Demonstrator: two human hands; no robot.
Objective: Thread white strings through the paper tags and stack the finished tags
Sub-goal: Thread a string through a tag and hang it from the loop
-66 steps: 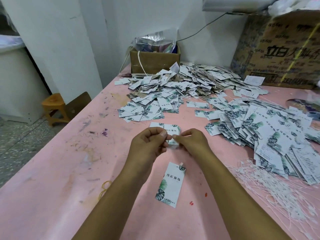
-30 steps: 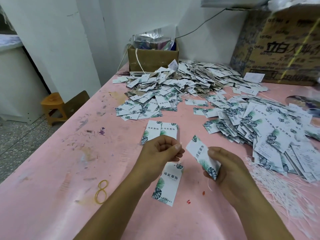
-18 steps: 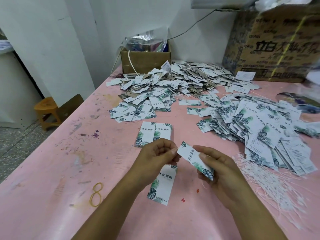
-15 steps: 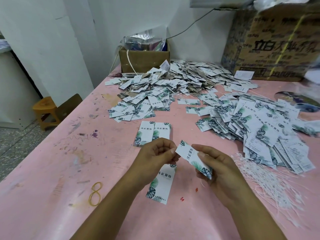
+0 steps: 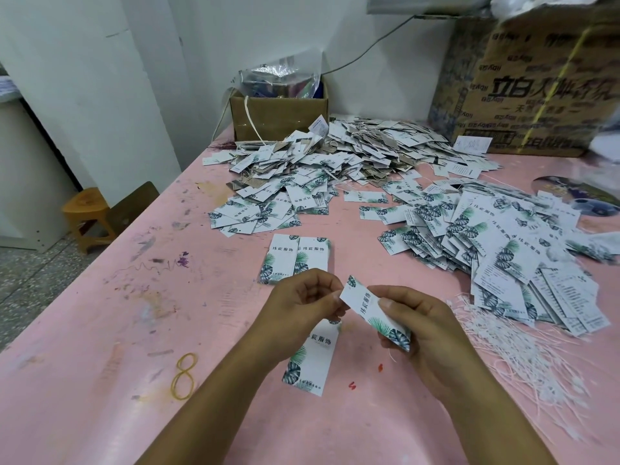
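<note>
My right hand [image 5: 416, 327] grips a white paper tag [image 5: 370, 308] with green leaf print, tilted so its holed end points up-left. My left hand [image 5: 302, 303] has its fingertips pinched together at that end; a string between them is too thin to see clearly. Another tag [image 5: 310, 359] hangs below my left hand over the pink table [image 5: 100, 330]. Two tags [image 5: 297, 258] lie side by side just beyond my hands. A loose bundle of white strings [image 5: 523, 357] lies at the right. A heap of tags [image 5: 496, 243] spreads at the right.
A large pile of tags with strings [image 5: 322, 166] covers the far middle of the table. A small open cardboard box [image 5: 278, 114] stands behind it, a big printed carton [image 5: 536, 88] at the far right. A yellow rubber band [image 5: 184, 375] lies at the left. An orange stool [image 5: 87, 214] stands on the floor.
My right hand took a fresh tag from the right and brought it to my left hand's fingertips. The earlier tag now hangs below my left hand.
</note>
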